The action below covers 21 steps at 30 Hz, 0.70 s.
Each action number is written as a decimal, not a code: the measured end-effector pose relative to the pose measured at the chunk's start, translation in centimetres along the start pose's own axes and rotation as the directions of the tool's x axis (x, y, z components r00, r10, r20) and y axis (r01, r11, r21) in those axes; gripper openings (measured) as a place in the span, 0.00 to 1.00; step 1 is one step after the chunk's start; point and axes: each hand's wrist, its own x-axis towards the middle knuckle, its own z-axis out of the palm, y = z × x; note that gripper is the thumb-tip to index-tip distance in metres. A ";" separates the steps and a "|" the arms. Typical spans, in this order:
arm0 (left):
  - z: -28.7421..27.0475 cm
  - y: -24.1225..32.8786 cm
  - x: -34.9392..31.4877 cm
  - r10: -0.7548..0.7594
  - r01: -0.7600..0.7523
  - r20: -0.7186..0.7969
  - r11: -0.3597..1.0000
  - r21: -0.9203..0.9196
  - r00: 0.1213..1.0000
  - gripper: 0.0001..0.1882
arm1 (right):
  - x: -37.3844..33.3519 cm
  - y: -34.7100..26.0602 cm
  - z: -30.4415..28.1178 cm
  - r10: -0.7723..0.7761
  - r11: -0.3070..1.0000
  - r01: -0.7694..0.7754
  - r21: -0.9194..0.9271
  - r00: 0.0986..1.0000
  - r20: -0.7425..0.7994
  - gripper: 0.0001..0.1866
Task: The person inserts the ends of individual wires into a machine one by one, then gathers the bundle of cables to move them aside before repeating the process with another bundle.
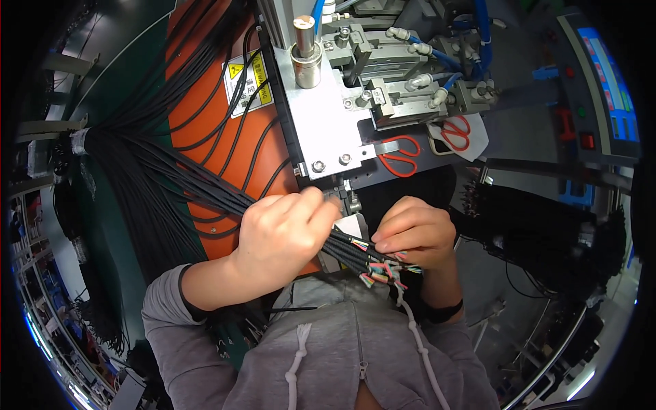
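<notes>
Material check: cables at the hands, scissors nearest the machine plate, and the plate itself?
Black cables: probably rubber or plastic jackets, dull black, bending smoothly; coloured wires show at the ends.
Scissors: handles look plastic, evenly red; the grey, shiny shank looks like steel.
Machine plate: likely smooth metal, given its bright glare; aluminium or steel, can't tell.

My left forearm [213, 283] ran up and to the right from the lower left, the wrist [247, 270] nearly straight. My left hand [290, 227] was closed, its back turned up, the fingers [326, 217] curled under and a little blurred at the tips. My right forearm [441, 283] rose more steeply, and my right hand [415, 232] stood near the left one without touching it. Its fingers were bent toward the left, the thumb [391, 244] below them, pointing the same way. Both my palms were hidden from view.
</notes>
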 end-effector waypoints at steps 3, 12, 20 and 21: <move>-1.4 0.1 0.9 0.090 -0.091 -0.014 0.985 -0.148 0.996 0.10 | -0.4 0.2 1.2 0.089 0.994 -0.063 0.086 0.933 -0.349 0.06; 0.1 0.3 0.4 0.035 -0.107 -0.289 0.965 -0.237 0.957 0.11 | 3.3 -1.2 5.5 0.317 0.933 -0.157 0.322 0.780 -0.539 0.07; 0.2 0.1 0.5 -0.017 -0.083 -0.353 0.960 -0.266 0.935 0.10 | 4.0 -1.0 4.5 0.053 0.956 -0.185 -0.229 0.874 -0.483 0.09; 0.2 0.1 0.5 -0.012 -0.081 -0.326 0.960 -0.269 0.945 0.10 | 3.9 -0.9 4.5 0.158 0.973 -0.220 -0.065 0.850 -0.503 0.08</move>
